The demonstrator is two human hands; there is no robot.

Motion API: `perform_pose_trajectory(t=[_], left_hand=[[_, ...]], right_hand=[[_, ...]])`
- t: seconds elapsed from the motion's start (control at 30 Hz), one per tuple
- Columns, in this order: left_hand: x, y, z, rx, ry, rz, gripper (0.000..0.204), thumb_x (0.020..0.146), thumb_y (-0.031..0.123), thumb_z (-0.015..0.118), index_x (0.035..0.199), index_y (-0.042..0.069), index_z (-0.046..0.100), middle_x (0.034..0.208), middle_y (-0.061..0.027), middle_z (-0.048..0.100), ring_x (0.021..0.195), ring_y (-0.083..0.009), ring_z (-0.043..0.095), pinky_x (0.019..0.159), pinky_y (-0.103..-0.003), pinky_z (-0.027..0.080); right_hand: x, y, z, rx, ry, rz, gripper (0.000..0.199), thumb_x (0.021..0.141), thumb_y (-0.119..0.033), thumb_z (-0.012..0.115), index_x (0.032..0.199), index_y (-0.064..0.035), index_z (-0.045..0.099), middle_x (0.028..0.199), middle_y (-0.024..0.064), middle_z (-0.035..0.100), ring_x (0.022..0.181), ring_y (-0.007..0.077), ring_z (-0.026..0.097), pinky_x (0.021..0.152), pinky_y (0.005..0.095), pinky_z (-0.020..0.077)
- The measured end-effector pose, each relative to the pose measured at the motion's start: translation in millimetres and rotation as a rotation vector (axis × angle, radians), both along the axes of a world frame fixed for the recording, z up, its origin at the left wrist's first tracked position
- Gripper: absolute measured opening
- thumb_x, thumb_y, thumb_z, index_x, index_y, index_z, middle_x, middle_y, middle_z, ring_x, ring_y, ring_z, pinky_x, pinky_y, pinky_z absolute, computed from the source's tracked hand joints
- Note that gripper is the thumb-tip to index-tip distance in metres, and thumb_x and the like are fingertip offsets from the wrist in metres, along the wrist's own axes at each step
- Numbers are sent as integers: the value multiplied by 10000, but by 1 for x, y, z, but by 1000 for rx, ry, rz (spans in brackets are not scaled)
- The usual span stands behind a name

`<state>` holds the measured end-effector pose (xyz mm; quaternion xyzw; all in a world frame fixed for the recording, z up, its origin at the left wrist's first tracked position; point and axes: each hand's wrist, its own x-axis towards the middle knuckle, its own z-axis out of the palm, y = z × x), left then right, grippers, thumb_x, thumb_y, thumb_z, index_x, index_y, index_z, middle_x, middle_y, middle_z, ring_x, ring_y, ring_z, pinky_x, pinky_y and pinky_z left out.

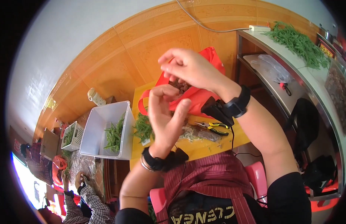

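Hovering above the yellow table (pixel 234 141) by orange panelling (pixel 143 48) are both hands (pixel 163 119) (pixel 186 67), half-spread.

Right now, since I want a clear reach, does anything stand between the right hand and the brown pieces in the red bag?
Nothing visible does: the brown pieces show in the open red bag, just below the right hand in the picture. The left hand overlaps the bag's lower left in this view.

The person wears a black shirt (pixel 195 204) with big yellow letters (pixel 203 216) and a dark red apron (pixel 214 170) with thin, pale stripes. Each wrist has a black band (pixel 239 103). The left also has a shiny bangle (pixel 145 164).
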<state>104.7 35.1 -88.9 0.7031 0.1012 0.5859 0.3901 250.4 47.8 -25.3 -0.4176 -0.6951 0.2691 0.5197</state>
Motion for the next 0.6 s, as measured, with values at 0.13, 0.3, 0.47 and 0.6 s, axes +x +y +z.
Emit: perform_pose_trajectory(t=[0.13, 0.3, 0.47, 0.6], left_hand=[[20, -18, -27, -424, 111, -539, 710, 728, 113, 757, 1297, -9, 349, 1172, -113, 497, 1088, -159, 480, 873, -288, 448], [35, -29, -41, -685, 12, -664, 426, 787, 56, 696, 1157, -35, 505, 1004, -37, 589, 915, -101, 549, 836, -265, 457], [37, -27, -45, -735, 19, -742, 371, 797, 41, 679, 1127, -24, 524, 1004, -39, 595, 915, -103, 556, 827, -260, 464], [41, -28, -46, -791, 9, -803, 322, 807, 44, 667, 1096, -12, 538, 977, -39, 611, 865, -100, 577, 784, -249, 473]], right_hand=[[-11, -10, 11, 31, 233, 30, 217, 902, -199, 568, 1066, -56, 560, 821, 29, 627, 713, 73, 578, 593, 208, 454], [-8, 2, -2, 555, -226, -473, 173, 865, -176, 597, 1006, -79, 572, 757, 60, 637, 645, 145, 624, 533, 243, 464], [-14, -9, 1, 770, -618, -613, 95, 815, -137, 613, 897, -105, 578, 702, 55, 627, 614, 229, 621, 506, 307, 458], [-13, -5, -10, 560, -578, -554, 64, 805, -146, 612, 848, -113, 578, 665, 57, 611, 586, 256, 597, 491, 342, 444]])
